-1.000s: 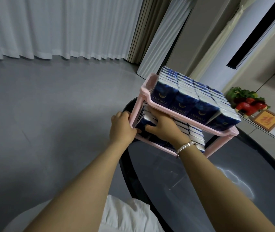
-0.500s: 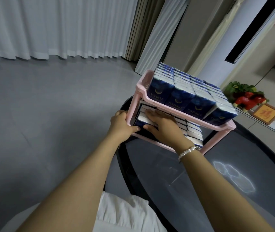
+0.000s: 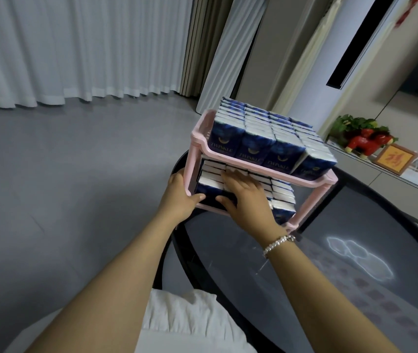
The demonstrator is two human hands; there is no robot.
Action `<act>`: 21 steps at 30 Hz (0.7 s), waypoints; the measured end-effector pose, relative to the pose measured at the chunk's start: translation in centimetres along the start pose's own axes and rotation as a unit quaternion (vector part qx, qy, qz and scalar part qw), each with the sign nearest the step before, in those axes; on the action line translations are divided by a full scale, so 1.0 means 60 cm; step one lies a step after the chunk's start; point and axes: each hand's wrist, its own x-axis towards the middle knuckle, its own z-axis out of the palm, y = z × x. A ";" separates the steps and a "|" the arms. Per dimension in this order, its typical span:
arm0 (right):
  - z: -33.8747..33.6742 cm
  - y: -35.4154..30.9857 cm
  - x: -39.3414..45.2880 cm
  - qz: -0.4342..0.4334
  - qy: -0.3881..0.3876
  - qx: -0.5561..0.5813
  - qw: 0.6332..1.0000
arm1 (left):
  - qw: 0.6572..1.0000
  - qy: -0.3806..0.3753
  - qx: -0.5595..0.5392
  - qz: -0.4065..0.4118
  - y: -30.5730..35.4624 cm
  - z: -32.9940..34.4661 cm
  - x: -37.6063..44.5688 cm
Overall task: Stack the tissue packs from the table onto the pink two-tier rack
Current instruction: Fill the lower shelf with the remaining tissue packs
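the pink two-tier rack (image 3: 199,138) stands at the near-left edge of a dark, glossy round surface (image 3: 317,284). its upper tier is packed full with upright blue tissue packs (image 3: 266,138) in tight rows, their "twinkle" fronts facing the camera. the lower tier also holds blue and white tissue packs in rows, partly hidden by the hands and the upper tray

the left hand (image 3: 180,197) grips the rack's near-left corner post, palm against the outside of the post and thumb curled in over the lower tray's front rim. the right hand (image 3: 246,193) reaches into the lower tier with fingers stretched nearly flat on top of the packs there, thumb down against the front of the row; it presses on them rather than closing around any one. a beaded bracelet (image 3: 278,244) sits on the right wrist

beyond the surface, a low white shelf carries a red figurine (image 3: 363,143) with green leaves behind it and a small framed picture (image 3: 393,159). white curtains (image 3: 75,47) hang over a grey floor on the left, and a white garment shows at the bottom of the view
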 end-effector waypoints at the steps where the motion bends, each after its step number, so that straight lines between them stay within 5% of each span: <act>1: 0.001 0.000 -0.011 0.011 0.027 -0.001 1.000 | 1.000 0.002 0.003 -0.002 0.002 0.001 -0.001; 6: -0.005 0.031 -0.055 0.111 0.025 -0.014 0.993 | 1.000 -0.008 0.015 -0.014 0.021 0.018 -0.006; 21: -0.038 0.115 -0.082 0.150 -0.053 -0.005 0.987 | 0.999 -0.034 0.008 -0.027 0.069 0.109 -0.005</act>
